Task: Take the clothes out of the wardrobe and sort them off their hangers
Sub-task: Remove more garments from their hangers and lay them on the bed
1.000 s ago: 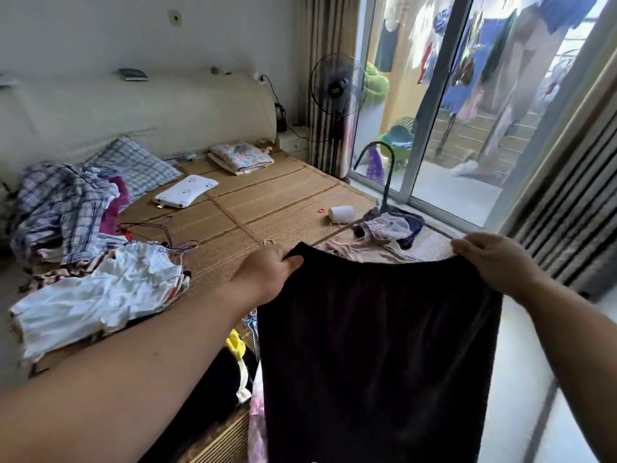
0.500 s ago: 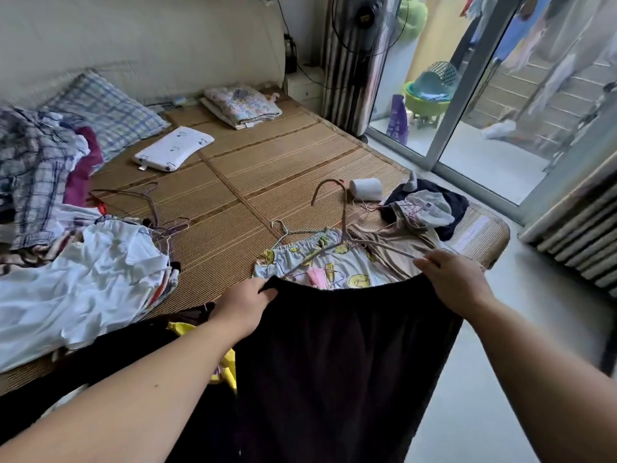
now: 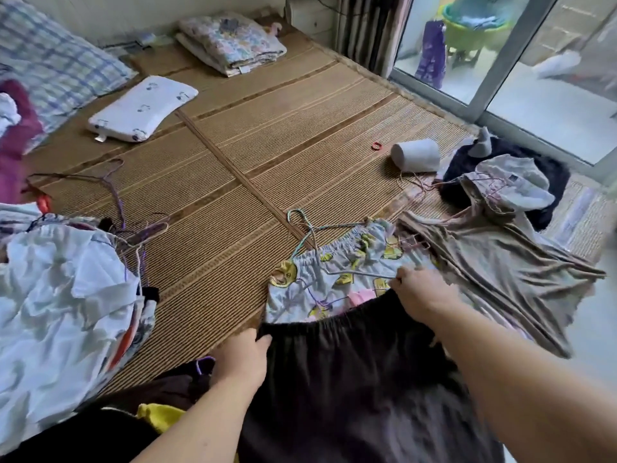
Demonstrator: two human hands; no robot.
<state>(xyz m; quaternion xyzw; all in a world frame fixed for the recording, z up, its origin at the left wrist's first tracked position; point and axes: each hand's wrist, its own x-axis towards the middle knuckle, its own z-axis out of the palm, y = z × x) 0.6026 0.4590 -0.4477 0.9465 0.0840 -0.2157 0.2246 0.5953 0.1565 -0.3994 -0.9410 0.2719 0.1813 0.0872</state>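
A dark brown garment with an elastic waistband (image 3: 350,372) lies low over the bed's near edge. My left hand (image 3: 242,357) grips the waistband's left end. At the right end, my right hand (image 3: 420,295) grips it. Under the waistband lie printed cartoon shorts (image 3: 334,279) on a wire hanger (image 3: 302,225). A beige top (image 3: 500,262) lies to their right, partly on the shorts.
A white garment pile (image 3: 60,295) with loose wire hangers (image 3: 110,185) fills the left. A woven bed mat (image 3: 267,145) carries a small pillow (image 3: 143,108), folded blanket (image 3: 230,41), white roll (image 3: 415,155) and dark clothes (image 3: 507,175). Glass door (image 3: 521,61) at right.
Both hands have lowered the dark garment from chest height down onto the bed, over the printed shorts. My view has tipped downward.
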